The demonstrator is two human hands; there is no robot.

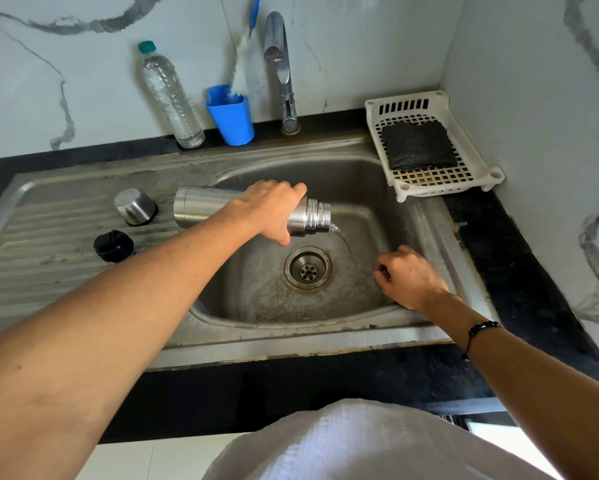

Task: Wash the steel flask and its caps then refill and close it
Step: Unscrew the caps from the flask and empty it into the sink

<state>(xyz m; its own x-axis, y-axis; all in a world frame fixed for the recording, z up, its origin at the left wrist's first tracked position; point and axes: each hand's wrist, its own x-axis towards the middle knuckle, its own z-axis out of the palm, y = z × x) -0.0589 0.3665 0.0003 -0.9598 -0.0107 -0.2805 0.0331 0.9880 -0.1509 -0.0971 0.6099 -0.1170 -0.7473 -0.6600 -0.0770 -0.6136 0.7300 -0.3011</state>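
My left hand grips the steel flask around its neck end and holds it sideways over the sink basin. The flask's open threaded mouth points right, and a thin stream of water runs out of it toward the drain. My right hand rests loosely curled on the basin's right inner side and holds nothing. On the ribbed drainboard to the left a steel cap stands upside down, with the black inner cap just in front of it.
Behind the sink stand a clear plastic water bottle with a green lid, a blue cup holding a bottle brush, and the steel tap, which is not running. A white plastic rack with a dark scrub pad sits at back right.
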